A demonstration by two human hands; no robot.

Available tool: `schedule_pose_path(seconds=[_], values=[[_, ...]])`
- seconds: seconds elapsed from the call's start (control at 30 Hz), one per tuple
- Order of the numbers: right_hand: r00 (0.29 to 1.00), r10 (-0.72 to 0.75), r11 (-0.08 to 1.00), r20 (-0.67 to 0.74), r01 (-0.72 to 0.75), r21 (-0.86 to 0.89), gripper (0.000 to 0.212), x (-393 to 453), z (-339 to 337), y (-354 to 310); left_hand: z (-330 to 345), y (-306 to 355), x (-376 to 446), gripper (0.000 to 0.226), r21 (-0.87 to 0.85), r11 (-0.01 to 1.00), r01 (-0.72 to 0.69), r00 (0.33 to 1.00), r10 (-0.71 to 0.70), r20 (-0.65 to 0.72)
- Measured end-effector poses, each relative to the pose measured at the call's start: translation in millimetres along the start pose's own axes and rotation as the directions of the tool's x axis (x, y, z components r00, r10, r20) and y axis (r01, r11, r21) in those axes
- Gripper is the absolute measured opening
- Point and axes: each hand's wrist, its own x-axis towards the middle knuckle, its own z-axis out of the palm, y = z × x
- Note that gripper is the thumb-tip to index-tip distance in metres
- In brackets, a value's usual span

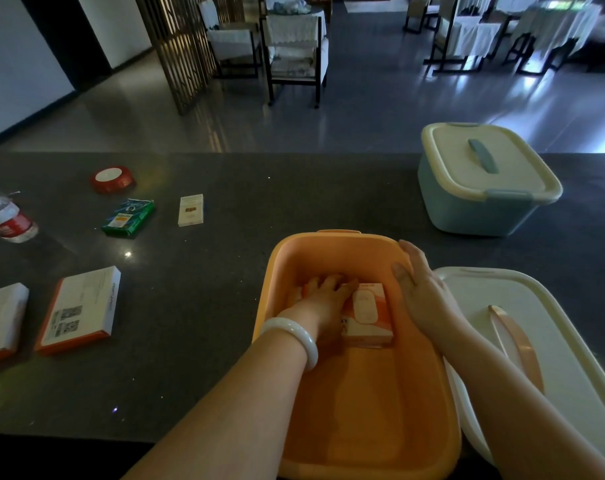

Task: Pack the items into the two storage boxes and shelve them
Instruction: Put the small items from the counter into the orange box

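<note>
Orange box [276, 258], lidless at the counter's near edge: left hand [323, 299] flat on a carton [368, 315] inside; right hand [420, 289] open against its rim.

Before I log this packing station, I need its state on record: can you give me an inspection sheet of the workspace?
Surface: dark speckled counter, dim light.
Job's things: orange box open, with an orange-and-white carton inside; its white lid lies beside it; blue box lidded.
Clutter: two flat orange-edged boxes, green packet, small white carton, red round tin, plastic bottle.
Grippers: left hand flat inside the orange box, beside the carton; right hand resting on the box's rim.
Cables: nothing seen.
Surroundings: chairs and covered tables beyond.
</note>
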Motion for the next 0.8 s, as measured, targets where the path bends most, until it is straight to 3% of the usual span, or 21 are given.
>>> schedule_pose_path(seconds=[0.8], values=[[1.0,0.021,1.0,-0.018,-0.021,-0.013,0.048,2.5,2.4,2.2,-5.4,8.0,-7.9,0.099,0.032,0.999,0.041,0.999,-0.041,-0.013]])
